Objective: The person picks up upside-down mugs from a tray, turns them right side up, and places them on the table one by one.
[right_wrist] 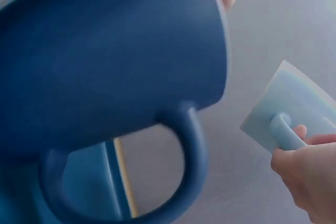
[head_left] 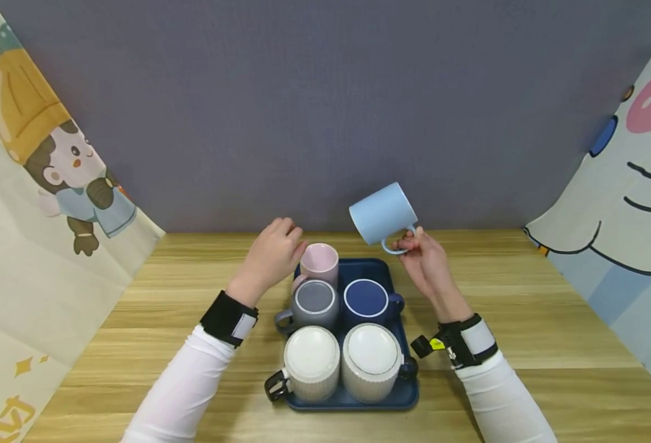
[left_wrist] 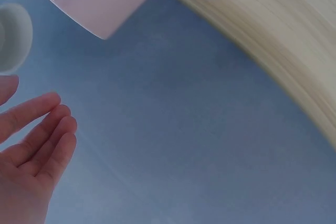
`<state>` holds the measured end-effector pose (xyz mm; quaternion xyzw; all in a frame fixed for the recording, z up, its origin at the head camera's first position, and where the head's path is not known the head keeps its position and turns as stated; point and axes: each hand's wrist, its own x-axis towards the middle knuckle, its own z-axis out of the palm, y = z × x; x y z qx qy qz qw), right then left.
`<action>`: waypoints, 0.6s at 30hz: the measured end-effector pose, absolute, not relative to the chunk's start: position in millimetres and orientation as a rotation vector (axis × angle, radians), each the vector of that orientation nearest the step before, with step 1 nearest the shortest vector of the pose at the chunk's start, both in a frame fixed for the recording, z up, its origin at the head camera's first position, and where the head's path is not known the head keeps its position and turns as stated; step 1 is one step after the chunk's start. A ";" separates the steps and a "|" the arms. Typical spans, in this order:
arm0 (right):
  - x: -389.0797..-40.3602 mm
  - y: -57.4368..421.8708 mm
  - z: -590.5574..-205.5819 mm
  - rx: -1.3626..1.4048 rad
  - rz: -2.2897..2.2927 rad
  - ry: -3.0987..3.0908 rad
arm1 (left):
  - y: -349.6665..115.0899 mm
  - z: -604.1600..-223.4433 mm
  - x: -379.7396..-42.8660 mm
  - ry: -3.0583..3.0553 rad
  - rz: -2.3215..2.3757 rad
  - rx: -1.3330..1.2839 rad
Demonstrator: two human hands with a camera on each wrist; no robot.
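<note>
My right hand [head_left: 427,258] pinches the handle of a light blue mug [head_left: 383,212], holding it tilted in the air behind the tray. The right wrist view shows the fingers at that handle, with a navy mug [right_wrist: 115,66] large in front. Beside a pink mug [head_left: 320,259] at the tray's back left is my left hand [head_left: 272,255], holding nothing. Its fingers [left_wrist: 44,140] are slightly bent in the left wrist view. A dark blue tray [head_left: 353,403] carries the pink mug, a grey mug [head_left: 315,298], the navy mug and two white mugs.
Both white mugs, the left one [head_left: 311,363] and the right one [head_left: 372,360], are base up in the front row with black handles outward. Under the tray is a wooden tabletop [head_left: 541,320]. A grey panel [head_left: 325,111] rises behind, and printed cloths hang at both sides.
</note>
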<state>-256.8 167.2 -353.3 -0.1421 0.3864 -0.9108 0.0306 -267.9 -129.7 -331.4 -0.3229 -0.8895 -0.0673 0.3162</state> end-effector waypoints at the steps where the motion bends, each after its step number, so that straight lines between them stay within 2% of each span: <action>1: -256.2 167.4 -352.0 -0.428 -2.815 1.156 | -126.8 -331.1 -268.0 -2.342 -0.175 -0.859; 18: -251.8 164.0 -337.9 -0.432 -2.866 0.766 | -83.5 -319.5 -262.9 -2.345 -0.367 -0.933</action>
